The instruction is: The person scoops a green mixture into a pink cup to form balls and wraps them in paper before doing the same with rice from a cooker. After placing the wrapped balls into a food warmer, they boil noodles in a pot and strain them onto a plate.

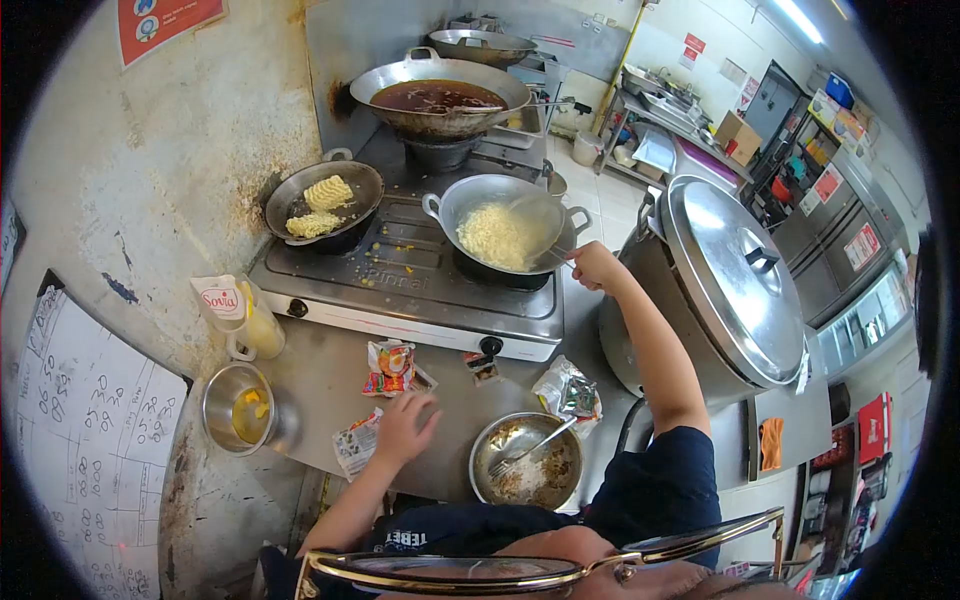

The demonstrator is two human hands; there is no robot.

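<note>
My right hand (597, 266) is closed around the handle of a metal skimmer (540, 215), whose broad, blurred head dips into a two-eared pan (455, 190) on the right burner. Pale noodles (492, 236) sit in the liquid there. My left hand (405, 427) hovers over or rests on the counter, fingers loosely apart, holding nothing visible. Just beyond it lies a red and orange noodle packet (390, 368), and beside its wrist a white wrapper (358, 443). Closer to me, a metal bowl (483, 468) with brownish residue holds a fork (535, 447).
A dark pan (280, 195) with two dry noodle cakes (322, 205) stands on the left burner. Behind is a wok of dark oil (438, 96). A large lidded pot (735, 270) rises at right. A cracked-egg bowl (212, 410) and bottle (262, 330) stand left.
</note>
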